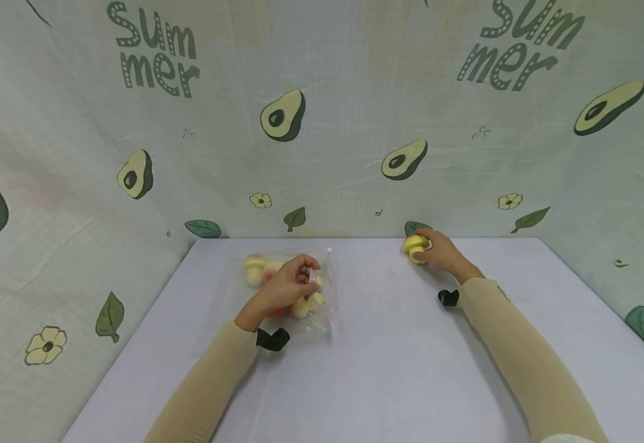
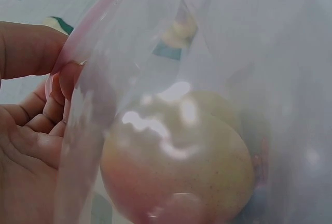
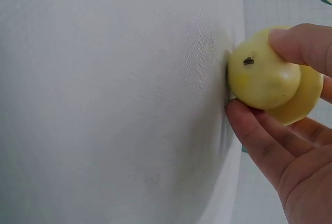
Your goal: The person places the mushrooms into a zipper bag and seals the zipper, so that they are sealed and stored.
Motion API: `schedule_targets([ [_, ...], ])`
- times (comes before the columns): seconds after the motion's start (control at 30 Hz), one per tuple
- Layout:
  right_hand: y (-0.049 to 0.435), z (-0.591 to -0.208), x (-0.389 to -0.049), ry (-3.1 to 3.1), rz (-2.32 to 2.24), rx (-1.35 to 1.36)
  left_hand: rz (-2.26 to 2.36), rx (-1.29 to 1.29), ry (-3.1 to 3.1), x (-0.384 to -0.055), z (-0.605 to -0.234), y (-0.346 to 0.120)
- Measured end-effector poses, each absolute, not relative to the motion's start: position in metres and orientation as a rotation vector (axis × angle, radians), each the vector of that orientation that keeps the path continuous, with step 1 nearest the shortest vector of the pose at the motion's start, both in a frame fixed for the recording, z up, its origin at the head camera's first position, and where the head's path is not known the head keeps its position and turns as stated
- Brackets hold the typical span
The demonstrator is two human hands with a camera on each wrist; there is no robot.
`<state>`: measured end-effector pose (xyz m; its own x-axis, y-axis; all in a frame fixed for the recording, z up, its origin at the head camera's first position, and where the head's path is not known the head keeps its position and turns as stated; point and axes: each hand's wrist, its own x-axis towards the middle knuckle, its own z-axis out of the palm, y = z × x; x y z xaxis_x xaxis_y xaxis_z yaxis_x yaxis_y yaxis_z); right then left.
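Observation:
My left hand [image 1: 287,287] pinches the pink-edged mouth of a clear zip bag [image 1: 329,307] on the left part of the table. Through its plastic show several pieces, among them a pale mushroom-shaped one [image 1: 254,277]. Close up in the left wrist view, a rounded yellow-and-pink piece [image 2: 176,177] lies behind the shiny film. At the table's far side, my right hand [image 1: 442,253] grips a yellow toy mushroom [image 1: 414,243] between thumb and fingers. The right wrist view shows the mushroom's rounded stem end [image 3: 264,79] with a small dark mark, close against the table surface.
A white table [image 1: 388,369] spreads beneath both hands. Behind it hangs a cloth [image 1: 344,123] printed with avocados, leaves and lettering. Dark wrist-worn pieces [image 1: 273,339] sit at both sleeves.

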<state>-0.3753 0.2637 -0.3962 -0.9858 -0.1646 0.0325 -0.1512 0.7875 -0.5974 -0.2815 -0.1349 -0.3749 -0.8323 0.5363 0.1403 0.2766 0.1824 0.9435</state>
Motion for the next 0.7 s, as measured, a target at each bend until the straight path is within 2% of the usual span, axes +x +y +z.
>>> schedule_targets([
  [0.7, 0.234, -0.386, -0.362, 2.98, -1.049, -0.476, 1.716, 0.781, 2.225, -0.282, -0.378, -0.135],
])
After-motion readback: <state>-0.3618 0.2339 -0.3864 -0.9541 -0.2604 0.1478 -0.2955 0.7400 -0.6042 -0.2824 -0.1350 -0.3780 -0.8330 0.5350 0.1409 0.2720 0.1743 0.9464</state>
